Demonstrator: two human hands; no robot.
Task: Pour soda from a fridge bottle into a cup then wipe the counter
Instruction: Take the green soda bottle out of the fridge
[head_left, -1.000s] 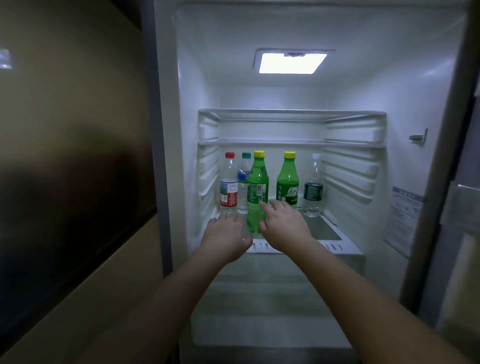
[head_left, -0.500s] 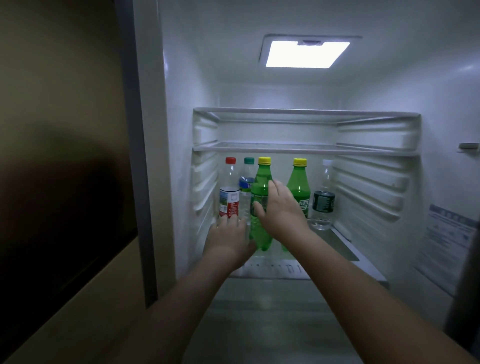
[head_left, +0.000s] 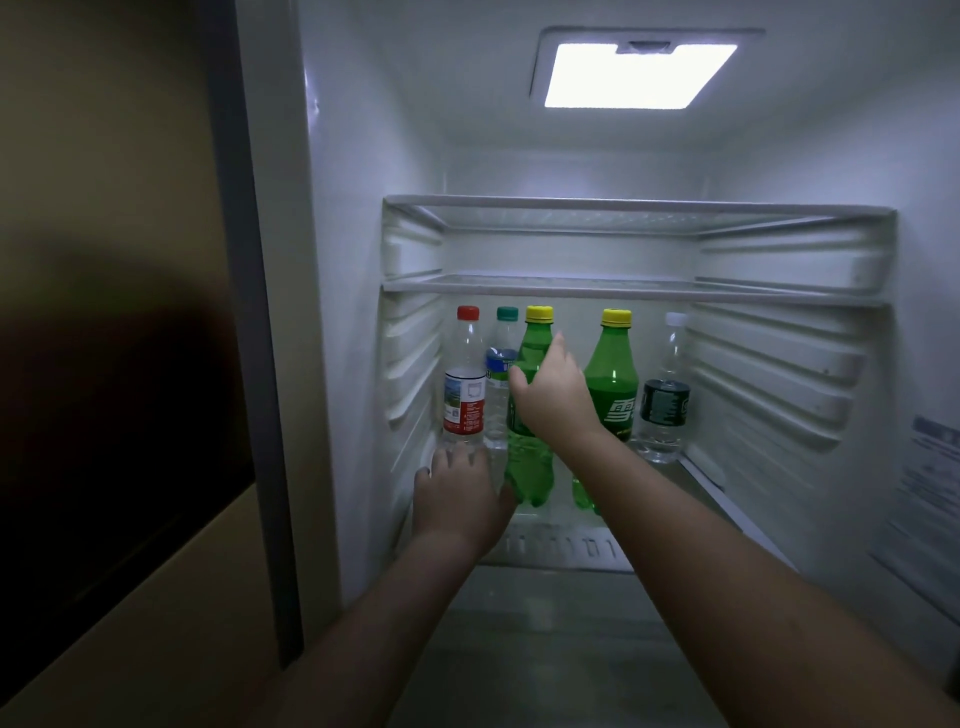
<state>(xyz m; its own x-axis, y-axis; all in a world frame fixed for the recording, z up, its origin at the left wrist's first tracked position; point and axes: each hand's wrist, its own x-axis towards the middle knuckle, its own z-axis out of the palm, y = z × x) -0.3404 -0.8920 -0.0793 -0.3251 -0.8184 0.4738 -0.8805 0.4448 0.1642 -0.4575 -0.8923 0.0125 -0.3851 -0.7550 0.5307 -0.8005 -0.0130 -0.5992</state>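
Two green soda bottles with yellow caps stand upright on the fridge shelf (head_left: 566, 545); the left green bottle (head_left: 530, 467) is the one under my right hand (head_left: 550, 400). My right grip wraps its upper body, thumb on the left side, fingers reaching round the right side up toward the neck, and my hand hides the label. My left hand (head_left: 457, 499) sits low by its base with the thumb touching the bottle; the fingers point forward, and I cannot tell whether they curl. The other green bottle (head_left: 612, 395) stands just to the right, its bottom partly hidden by my right forearm. A red-capped clear bottle (head_left: 465, 384) and a teal-capped bottle (head_left: 501, 374) stand to the left, a dark-labelled clear bottle (head_left: 665, 400) at the far right. The blurred labels are unreadable.
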